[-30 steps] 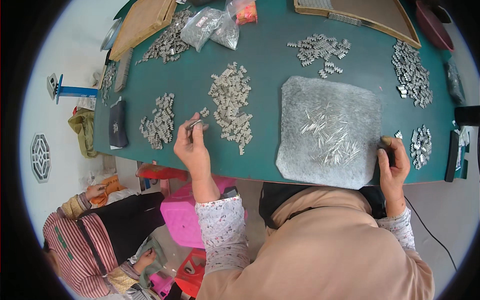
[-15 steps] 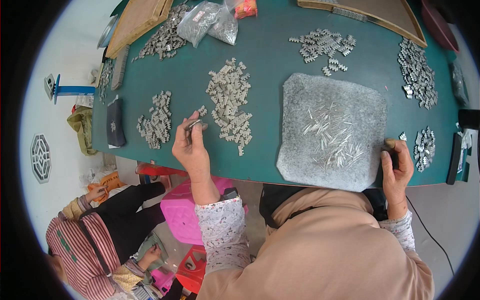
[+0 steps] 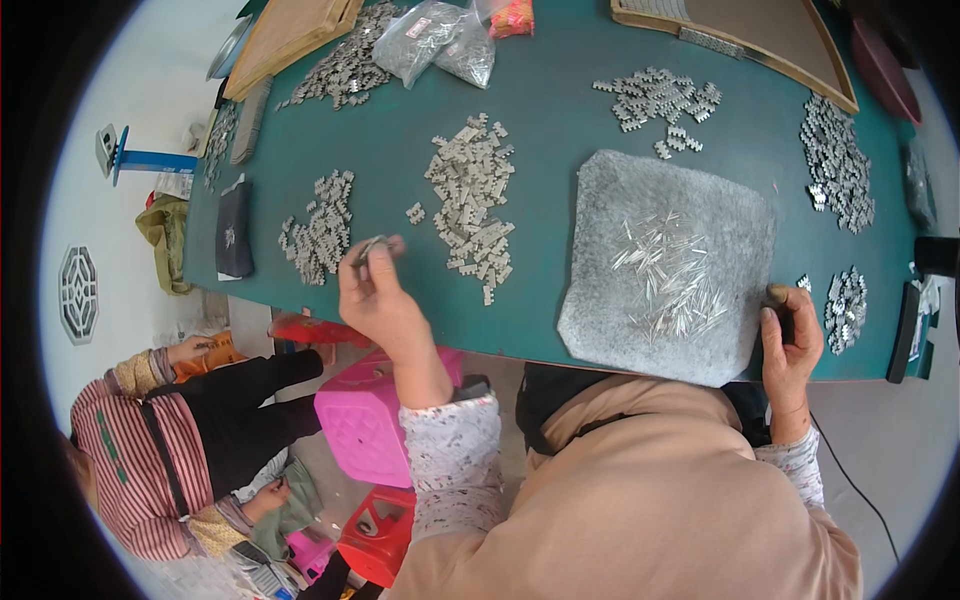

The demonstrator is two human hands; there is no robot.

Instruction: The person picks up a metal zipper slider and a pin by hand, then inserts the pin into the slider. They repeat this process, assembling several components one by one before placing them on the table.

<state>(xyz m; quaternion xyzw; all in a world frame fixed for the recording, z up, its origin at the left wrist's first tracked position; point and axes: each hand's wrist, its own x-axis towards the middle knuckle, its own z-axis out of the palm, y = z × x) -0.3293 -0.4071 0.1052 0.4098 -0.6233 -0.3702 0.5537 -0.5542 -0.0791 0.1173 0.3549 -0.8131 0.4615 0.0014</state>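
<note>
Nearby, metal link piles (image 3: 470, 195) flank the left hand (image 3: 385, 305)

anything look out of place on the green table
Slightly: one metal piece lies alone beyond the left hand, between a small pile and a larger pile. It looks stray because most others are heaped together.

One grey mat (image 3: 612, 290) lies at the table's (image 3: 550, 120) near edge, two clear bags (image 3: 412, 48) at its far edge, two metal-piece heaps (image 3: 838, 165) near its right edge.
</note>
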